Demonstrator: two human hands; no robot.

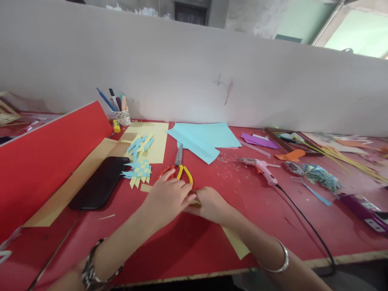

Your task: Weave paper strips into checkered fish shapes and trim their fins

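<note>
My left hand [169, 194] and my right hand [214, 205] meet low over the red table. Between them is a piece of yellow paper [196, 201], partly hidden by the fingers. My right hand is closed around it, and the left thumb and fingers pinch its near side. A pair of scissors [179, 155] with red and yellow handles lies just beyond my left hand, which covers part of the handles. Under my right forearm sits a pale yellow paper strip [236, 241]. Woven blue and yellow paper pieces [140, 170] rest left of the scissors.
A black phone [98, 184] lies left, beside a red board [51, 161]. Light blue sheets [209, 137] are at the back. To the right are a pink glue gun [262, 169] with its cable, a brown tray [315, 152] and a purple box [363, 212]. A pen cup [123, 117] stands back left.
</note>
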